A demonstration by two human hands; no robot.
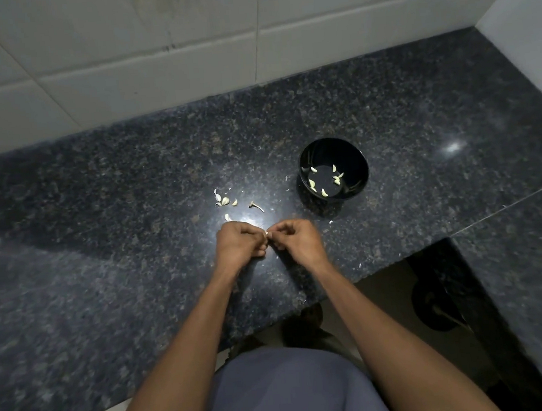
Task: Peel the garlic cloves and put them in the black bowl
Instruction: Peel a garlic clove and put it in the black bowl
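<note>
**Both hands pinch one garlic clove over a dark stone counter**

A dark speckled stone counter (103, 252) fills most of the view, set against a wall of pale tiles (120, 71), with a bright glare of light on the stone just beyond the hands. Nearest the camera, a grey-blue garment (289, 393) covers the person's front, and two bare forearms reach forward from it over the counter's edge.

The two hands meet above the counter, close together, fingertips facing each other. The left hand (238, 245) has its fingers curled in, and the right hand (297, 240) is curled the same way. Between their fingertips sits a small pale garlic clove (267, 234), pinched from both sides; only a sliver of it shows, so whether its skin is on cannot be told.

Just past the hands, on the left side of the glare, a loose scatter of pale garlic pieces (225, 201) lies on the stone, with a thin dry stem (256, 206) a little to their right. Whether these pieces are cloves or peel is hard to tell at this size. A few tiny white flecks lie near the right hand.

Farther back and to the right stands the black bowl (353, 152), upright on the counter, well apart from the hands. Several pale peeled cloves (323, 182) lie spread across its bottom.
</note>
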